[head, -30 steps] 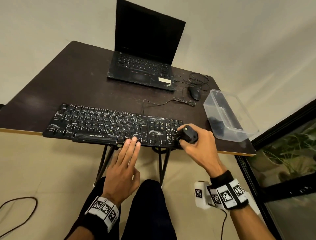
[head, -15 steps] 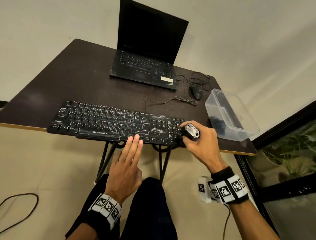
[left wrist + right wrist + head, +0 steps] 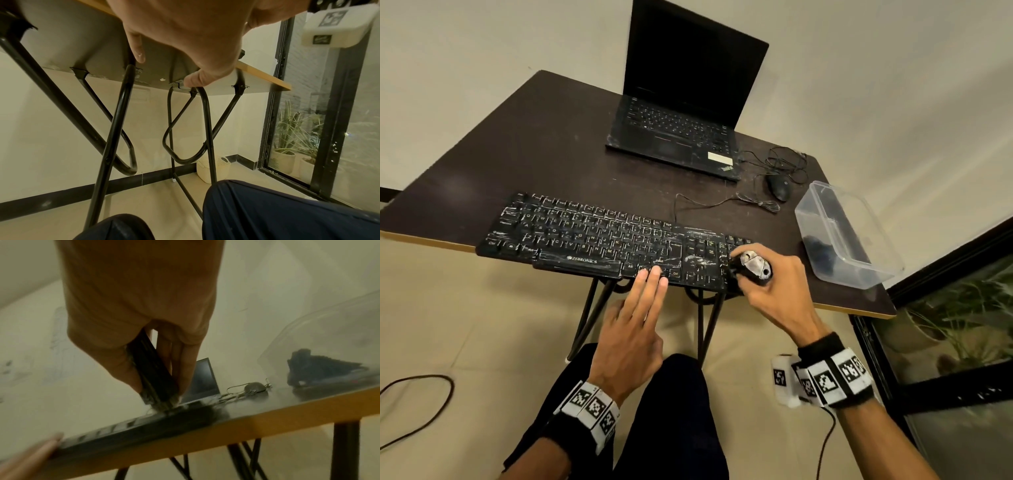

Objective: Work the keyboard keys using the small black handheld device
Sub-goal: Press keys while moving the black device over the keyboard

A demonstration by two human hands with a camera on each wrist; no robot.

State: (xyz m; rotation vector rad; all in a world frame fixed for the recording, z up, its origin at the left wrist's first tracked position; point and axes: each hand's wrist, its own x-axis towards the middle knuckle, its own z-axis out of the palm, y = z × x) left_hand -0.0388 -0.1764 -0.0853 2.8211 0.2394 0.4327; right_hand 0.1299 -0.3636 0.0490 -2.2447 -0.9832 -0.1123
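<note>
A black keyboard smeared with white dust lies along the near edge of the dark table. My right hand grips the small black handheld device, whose lower end touches the keyboard's right end, at the number pad. In the right wrist view the device stands tilted between my fingers and meets the keyboard. My left hand lies flat with straight fingers, its fingertips resting on the keyboard's front edge near the bottom row.
An open black laptop stands at the back of the table. A wired mouse and its cable lie to its right. A clear plastic box holding dark items sits at the right edge. A glass door is at the right.
My right hand has turned the device so its grey top faces up and pressed it lower on the number pad. The left hand has stayed on the front edge.
</note>
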